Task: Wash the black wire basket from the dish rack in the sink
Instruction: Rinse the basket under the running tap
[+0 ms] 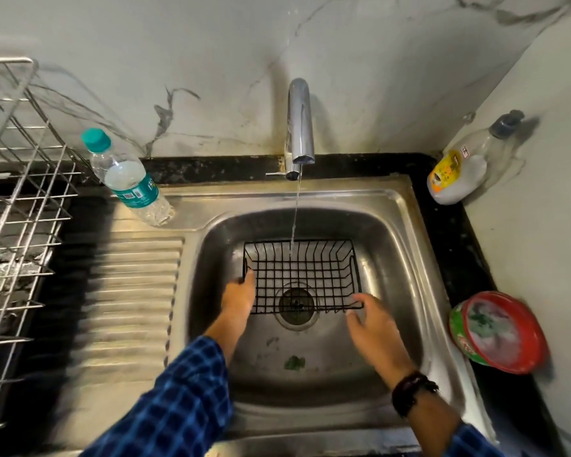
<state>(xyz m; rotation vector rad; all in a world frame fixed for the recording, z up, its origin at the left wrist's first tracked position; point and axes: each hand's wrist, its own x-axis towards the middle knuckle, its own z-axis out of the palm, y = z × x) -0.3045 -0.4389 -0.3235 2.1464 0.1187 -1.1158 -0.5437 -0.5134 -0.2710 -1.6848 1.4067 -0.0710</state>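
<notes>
The black wire basket sits in the steel sink bowl, over the drain, with a thin stream of water from the tap falling onto its far side. My left hand holds the basket's left edge, fingers curled at the wire rim. My right hand hovers at the basket's near right corner with fingers loosely spread; contact with the wire is unclear. The metal dish rack stands on the counter at the left.
A water bottle with a teal cap stands at the sink's back left corner. A soap bottle leans in the back right corner. A red and green tub of dish soap lies on the right counter. A green scrap lies in the bowl.
</notes>
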